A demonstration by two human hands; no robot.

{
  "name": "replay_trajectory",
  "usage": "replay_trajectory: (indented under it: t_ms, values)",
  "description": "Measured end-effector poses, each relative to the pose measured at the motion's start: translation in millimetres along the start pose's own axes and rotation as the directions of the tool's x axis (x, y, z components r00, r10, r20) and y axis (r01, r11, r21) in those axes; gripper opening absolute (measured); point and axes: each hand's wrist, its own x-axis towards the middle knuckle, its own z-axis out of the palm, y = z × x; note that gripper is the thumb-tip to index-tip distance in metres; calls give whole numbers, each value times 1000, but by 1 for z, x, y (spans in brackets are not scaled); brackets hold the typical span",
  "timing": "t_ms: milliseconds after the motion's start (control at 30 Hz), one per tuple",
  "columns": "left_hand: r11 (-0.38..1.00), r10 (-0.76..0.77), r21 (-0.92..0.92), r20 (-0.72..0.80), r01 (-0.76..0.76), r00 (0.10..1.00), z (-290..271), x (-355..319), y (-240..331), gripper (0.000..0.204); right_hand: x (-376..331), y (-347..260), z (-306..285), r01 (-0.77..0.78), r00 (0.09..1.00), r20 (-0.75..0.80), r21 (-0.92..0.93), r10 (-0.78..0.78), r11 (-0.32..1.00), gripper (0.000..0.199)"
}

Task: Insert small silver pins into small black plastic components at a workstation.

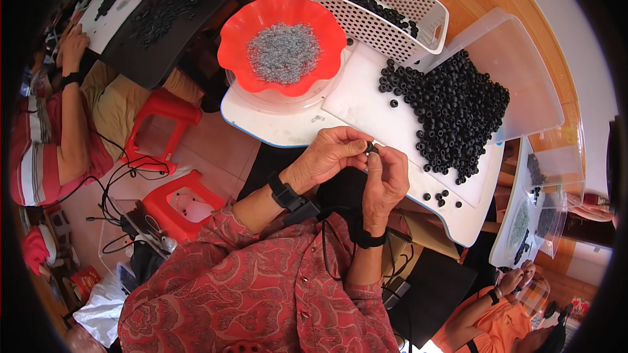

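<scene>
In front of my chest, my left hand (pixel 332 155) and my right hand (pixel 386 180) meet at the fingertips, both closed in a pinch. Between them is a small black piece (pixel 371 148) with a pale tip, mostly hidden by the fingers; I cannot tell which hand bears more of it. Beyond my right hand, a heap of small black ring-shaped pieces (pixel 458 114) spreads over a white board (pixel 356 95). A red wavy-rimmed bowl (pixel 235 29) of small greyish clear pieces (pixel 284 52) stands beyond my left hand.
A white perforated basket (pixel 418 23) holding black pieces stands at the back. Behind the heap leans a clear plastic bin (pixel 533 85). Red stools (pixel 171 199) and cables (pixel 121 186) are at the left. Other people work at the far left (pixel 69 131) and lower right (pixel 490 320).
</scene>
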Motion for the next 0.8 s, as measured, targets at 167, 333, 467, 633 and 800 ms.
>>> replay_trajectory:
  t_ms: [167,333,467,633,800]
  values:
    - [998,21,53,-35,-19,999,5,0,0,20,2,-2,-5,31,999,17,-46,-30,998,14]
    - [991,56,124,-51,-50,997,2,0,-4,20,4,-2,-9,110,994,49,-165,-103,980,16]
    - [983,77,171,-57,-66,995,2,0,-4,19,5,1,-9,145,989,61,-183,-136,972,17]
    - [971,90,229,-73,-71,993,6,-1,-5,18,6,2,-14,135,989,81,-184,-122,974,17]
    - [964,81,258,-61,-63,995,4,-2,-5,18,3,5,-17,1,996,90,23,-3,1000,16]
